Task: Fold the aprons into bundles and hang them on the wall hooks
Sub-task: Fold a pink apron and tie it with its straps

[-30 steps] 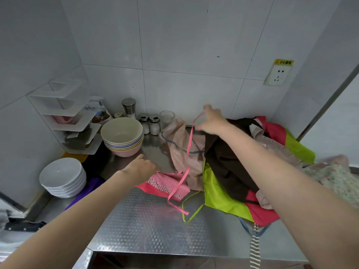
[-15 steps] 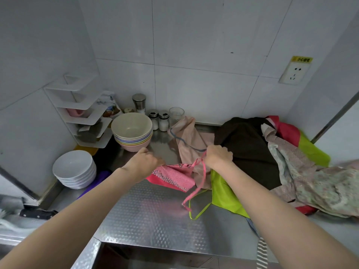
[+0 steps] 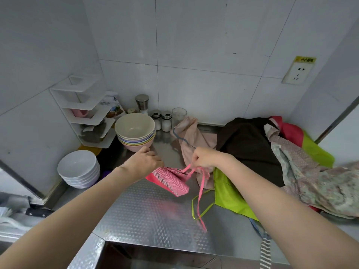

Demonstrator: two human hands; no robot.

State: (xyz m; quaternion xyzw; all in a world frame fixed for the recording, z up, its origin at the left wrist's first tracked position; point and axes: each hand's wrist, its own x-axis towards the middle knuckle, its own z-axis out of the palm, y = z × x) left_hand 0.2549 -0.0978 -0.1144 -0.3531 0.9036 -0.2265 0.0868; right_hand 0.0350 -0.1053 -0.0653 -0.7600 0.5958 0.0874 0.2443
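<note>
Risk judged: pink strap [image 3: 201,193] slipping loose or snagging the green apron [image 3: 229,191] ties beside it, letting the pink apron bundle [image 3: 171,179] unroll on the steel counter [image 3: 151,210]. Left hand [image 3: 145,162] reached forward, gripping the bundle's left end. Right hand [image 3: 204,157] fisted just beside it, pinching the strap, loose end trailing toward the counter's front.

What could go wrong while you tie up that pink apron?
The pink strap held by the right hand trails across the green apron's loop and might snag it. The left hand, holding the pink bundle, sits close to the stacked bowls and could bump them.
</note>
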